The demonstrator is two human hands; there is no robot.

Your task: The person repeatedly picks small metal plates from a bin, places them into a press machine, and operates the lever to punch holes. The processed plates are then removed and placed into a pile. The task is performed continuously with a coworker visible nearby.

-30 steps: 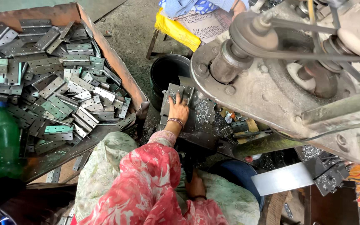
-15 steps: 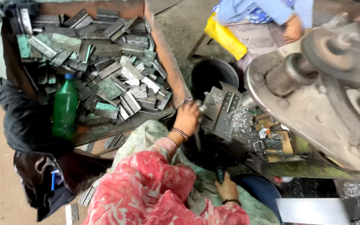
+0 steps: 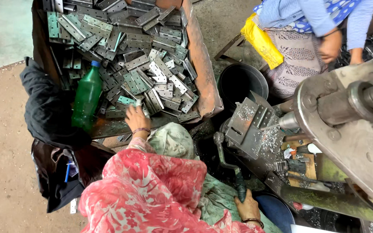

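Furthest left of my left hand stands a green bottle, upright on the near edge of the crate, near my wrist but not touching it. My left hand lies palm down on the plates, the grey drilled strips heaped in a tangle across the crate, and my fingertips rest on a pale one at the near edge of the heap. The fingers are curled a little, but I cannot tell whether they have closed on that plate or only lie on top of it. As I judge it, the step here is picking a plate out of the pile. Lifting one would call for a firm pinch on its free end and a pull towards me, since its neighbours overlap it.

Right of that hand, past the crate wall, sits a black bucket, and nearer me a metal jig dusted with shavings. My right hand is low and close to my body, fist wrapped fully round the dark handle of a bent lever that runs up to the jig. Beyond it, further right, looms the machine, and another person's hand is at work above it
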